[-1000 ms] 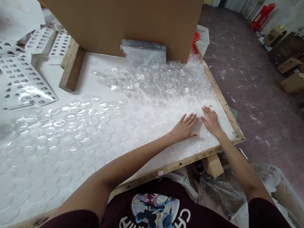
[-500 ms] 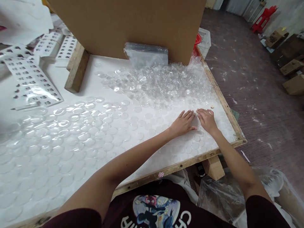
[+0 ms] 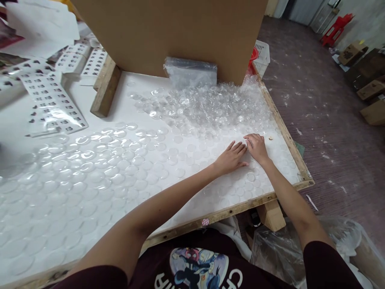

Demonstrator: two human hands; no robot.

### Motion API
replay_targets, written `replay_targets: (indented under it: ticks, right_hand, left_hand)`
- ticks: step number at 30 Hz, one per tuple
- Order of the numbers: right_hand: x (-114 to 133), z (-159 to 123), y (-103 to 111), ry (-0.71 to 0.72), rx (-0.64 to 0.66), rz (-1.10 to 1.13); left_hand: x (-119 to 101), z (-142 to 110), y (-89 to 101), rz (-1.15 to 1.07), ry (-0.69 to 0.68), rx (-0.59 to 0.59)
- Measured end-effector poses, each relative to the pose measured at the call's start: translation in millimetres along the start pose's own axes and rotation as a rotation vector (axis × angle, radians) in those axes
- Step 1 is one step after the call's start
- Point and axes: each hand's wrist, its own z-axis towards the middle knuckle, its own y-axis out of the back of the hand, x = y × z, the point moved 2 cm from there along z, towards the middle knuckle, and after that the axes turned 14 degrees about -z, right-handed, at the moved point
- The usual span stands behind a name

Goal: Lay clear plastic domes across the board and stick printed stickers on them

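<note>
My left hand (image 3: 231, 158) lies palm down on the white board (image 3: 144, 90), its fingers stretched and spread with the thumb apart. Just right of it is my right hand (image 3: 256, 148), with fingers gently bent toward the left one and the fingertips low over the board. I see nothing held in either hand; what lies under them is hidden. Around both hands are thin clear plastic discs (image 3: 251, 177), lying flat. Beyond them spreads a heap of loose clear discs (image 3: 210, 106). Many more flat discs (image 3: 87, 154) cover the left side, some overlapping.
A large cardboard sheet (image 3: 174, 32) stands at the back, with a clear plastic bag (image 3: 192, 72) against it. Wooden edging (image 3: 285, 134) borders the board. A wood block (image 3: 106, 90) and printed sticker sheets (image 3: 55, 100) lie left. A white basket (image 3: 262, 56) stands behind.
My right hand has shifted slightly left and away from me, its fingers more bent. My left hand stays nearly in place. The view has moved a little.
</note>
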Motion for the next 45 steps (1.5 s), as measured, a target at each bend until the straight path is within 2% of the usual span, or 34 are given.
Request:
replay_targets:
  ticks: [9, 15, 21, 25, 29, 32, 37, 45]
  right_hand:
    - [9, 1, 6, 0.075, 0.013, 0.011]
    - [10, -10, 10, 0.139, 0.09, -0.007]
    - [13, -13, 11, 0.161, 0.144, -0.093]
    - [15, -12, 12, 0.157, 0.15, -0.089]
    - [15, -13, 13, 0.148, 0.155, -0.084]
    - [15, -14, 14, 0.108, 0.158, -0.056]
    - [15, -12, 12, 0.01, 0.181, -0.029]
    - [9, -11, 6, -0.098, 0.067, -0.063]
  left_hand:
    - [2, -29, 5.4, -0.007, 0.029, 0.059]
    - [3, -41, 11.2, 0.009, 0.063, 0.054]
    - [-5, -50, 27.2, -0.032, 0.108, 0.025]
    - [-5, -80, 47.6, -0.097, 0.171, -0.021]
    - [-2, -125, 69.4, -0.137, 0.279, -0.052]
    - [-1, -157, 78.7, -0.13, 0.361, -0.095]
    - [-1, -186, 70.7, -0.09, 0.393, -0.135]
    - [-14, -180, 42.3, -0.038, 0.291, -0.028]
